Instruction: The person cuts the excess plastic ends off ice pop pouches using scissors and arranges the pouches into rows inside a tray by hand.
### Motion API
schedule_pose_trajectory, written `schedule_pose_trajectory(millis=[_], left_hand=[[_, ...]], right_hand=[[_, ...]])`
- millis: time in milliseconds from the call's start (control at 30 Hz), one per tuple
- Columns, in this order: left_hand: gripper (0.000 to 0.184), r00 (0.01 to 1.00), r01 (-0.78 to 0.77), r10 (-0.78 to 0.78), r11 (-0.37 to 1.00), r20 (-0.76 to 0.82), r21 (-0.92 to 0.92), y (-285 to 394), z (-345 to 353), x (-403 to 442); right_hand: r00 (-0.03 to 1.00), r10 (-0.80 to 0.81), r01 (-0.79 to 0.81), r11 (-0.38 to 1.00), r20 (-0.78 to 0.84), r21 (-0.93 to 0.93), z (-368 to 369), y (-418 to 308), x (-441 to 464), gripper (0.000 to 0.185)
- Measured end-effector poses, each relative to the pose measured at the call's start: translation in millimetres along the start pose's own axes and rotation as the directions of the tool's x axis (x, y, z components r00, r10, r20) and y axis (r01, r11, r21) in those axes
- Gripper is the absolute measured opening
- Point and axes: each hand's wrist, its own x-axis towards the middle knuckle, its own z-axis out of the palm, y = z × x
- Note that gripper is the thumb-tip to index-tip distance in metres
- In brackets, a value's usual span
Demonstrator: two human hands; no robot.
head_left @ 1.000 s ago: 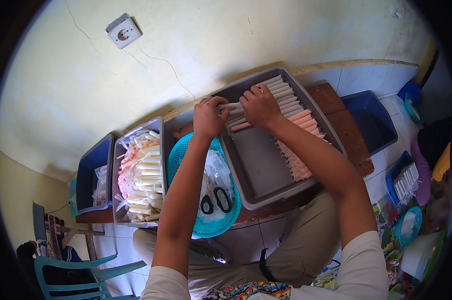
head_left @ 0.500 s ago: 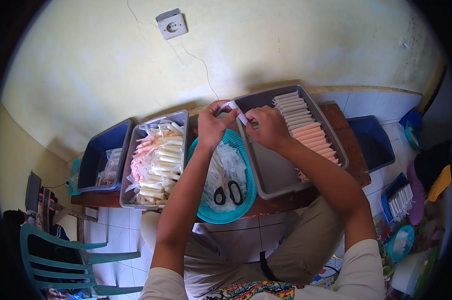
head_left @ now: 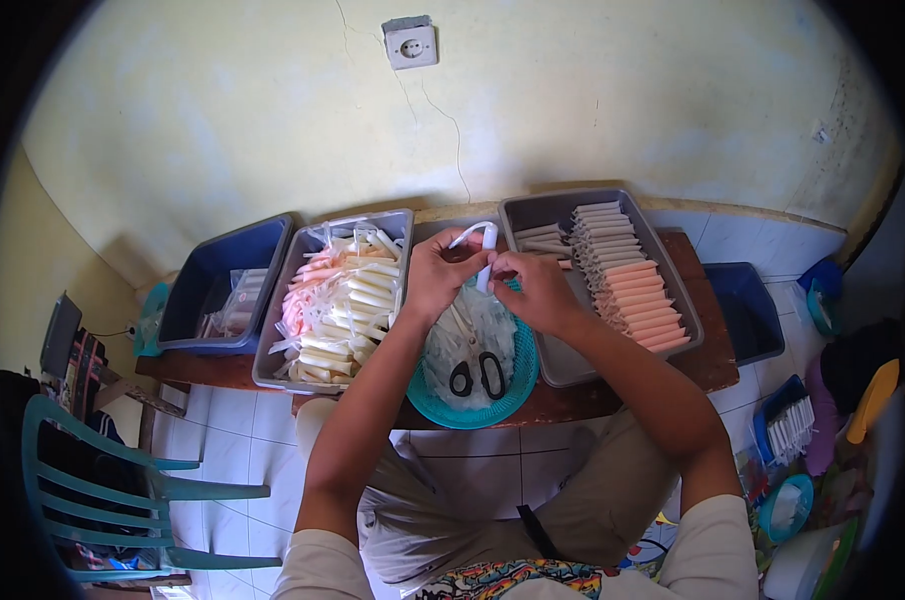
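Between my two hands a slim white-filled plastic tube (head_left: 489, 245) stands nearly upright, with a thin loose tail curving off its top to the left. My left hand (head_left: 439, 277) pinches it from the left, and my right hand (head_left: 536, 292) has its fingers closed at its lower part. Below them sits a turquoise mesh basket (head_left: 425, 408) of crumpled clear plastic bags (head_left: 443, 360), with black-handled scissors (head_left: 491, 376) lying on top. To the left, a grey tray (head_left: 405, 250) is heaped with pink and cream filled tubes (head_left: 353, 300).
At right, a grey tray (head_left: 563, 372) holds rows of white and peach tubes (head_left: 633, 290). A dark blue bin (head_left: 188, 300) with a few packs stands far left. Another blue bin (head_left: 748, 315) is beyond the wooden bench (head_left: 713, 370). A green plastic chair (head_left: 103, 490) stands lower left.
The tube has turned from slanted to nearly upright between my hands. My head view has shifted, and more white tubes show at the left of the right-hand tray.
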Motion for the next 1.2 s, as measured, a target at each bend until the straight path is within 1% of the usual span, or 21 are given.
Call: schedule_pose_trajectory(millis=[67,133,167,200,233,300,367,433,500,567,633,700,767,800,833,867,900,933,967,1033,1200], left_hand=[[0.022,1.0,-0.014,0.014,1.0,0.013,-0.005,-3,-5,-6],[0.022,1.0,0.007,-0.011,0.989,0.024,0.145,-2,-10,-13],[0.022,1.0,0.012,-0.016,0.99,0.024,0.143,-3,-12,-17],[0.024,1.0,-0.006,0.001,0.978,0.026,0.21,-4,-14,-21],[0.026,0.999,-0.023,0.016,0.961,0.028,0.276,-6,-16,-25],[0.025,1.0,0.007,-0.014,0.949,0.022,0.315,-7,-17,-31],[0.025,0.999,0.038,-0.044,0.935,0.008,0.353,-9,-18,-38],[0.023,0.994,-0.111,0.091,0.85,0.063,0.515,-10,-18,-42],[0.023,0.992,-0.122,0.095,0.834,0.077,0.539,-7,-17,-47],[0.022,0.991,-0.132,0.096,0.816,0.093,0.562,-7,-18,-52],[0.029,0.983,-0.183,0.14,0.763,0.118,0.62,-9,-23,-56],[0.029,0.988,-0.151,0.112,0.789,0.102,0.595,-13,-29,-59],[0.029,0.992,-0.121,0.083,0.811,0.092,0.572,-16,-31,-62],[0.03,0.997,-0.064,0.036,0.824,0.061,0.563,-13,-31,-64],[0.032,0.999,-0.007,-0.012,0.832,0.032,0.554,-10,-32,-66],[0.032,0.999,-0.002,-0.018,0.832,0.031,0.555,-7,-33,-67],[0.033,0.999,-0.043,0.026,0.831,0.039,0.555,-3,-32,-68],[0.035,0.997,-0.083,0.07,0.829,0.045,0.553,0,-32,-69],[0.035,0.997,-0.077,0.064,0.829,0.042,0.554,0,-32,-70],[0.035,0.99,-0.132,0.131,0.811,0.042,0.571,0,-31,-70],[0.037,0.994,-0.107,0.094,0.813,0.053,0.573,1,-31,-73]], right_hand=[[0.998,0.056,-0.051,0.987,-0.025,0.152,-1,-6,0,0.019],[0.995,0.101,-0.097,0.988,-0.02,0.124,-9,-13,3,0.019],[0.989,0.144,-0.141,0.985,-0.02,0.096,-12,-15,4,0.02],[0.988,0.15,-0.148,0.984,-0.018,0.097,-13,-15,3,0.02],[0.991,0.129,-0.125,0.986,-0.037,0.107,-13,-15,2,0.022],[0.992,0.115,-0.108,0.987,-0.048,0.119,-10,-16,0,0.025],[0.997,0.063,-0.06,0.995,-0.036,0.076,-6,-17,-2,0.029],[0.998,0.063,-0.061,0.993,-0.018,0.105,-2,-19,-3,0.028],[0.998,0.065,-0.064,0.989,-0.003,0.131,-1,-19,-2,0.027],[0.993,0.091,-0.098,0.991,0.075,0.091,-2,-19,-2,0.022],[0.995,0.076,-0.083,0.992,0.072,0.094,3,-16,-2,0.021],[0.996,0.062,-0.068,0.993,0.063,0.098,6,-13,-2,0.021],[0.991,0.114,-0.12,0.989,0.065,0.089,9,-10,-3,0.022],[0.991,0.117,-0.123,0.988,0.067,0.092,9,-8,-3,0.022],[0.968,0.218,-0.235,0.962,0.123,0.141,7,-7,-2,0.023],[0.932,0.313,-0.345,0.92,0.183,0.183,7,-5,-3,0.024],[0.93,0.316,-0.349,0.918,0.186,0.187,8,-2,-3,0.024],[0.926,0.337,-0.373,0.887,0.171,0.272,10,1,-4,0.024],[0.919,0.36,-0.393,0.849,0.159,0.353,12,2,-4,0.025],[0.907,0.389,-0.42,0.814,0.161,0.4,12,-7,-1,0.026],[0.883,0.448,-0.449,0.724,0.138,0.523,9,-6,1,0.028]])
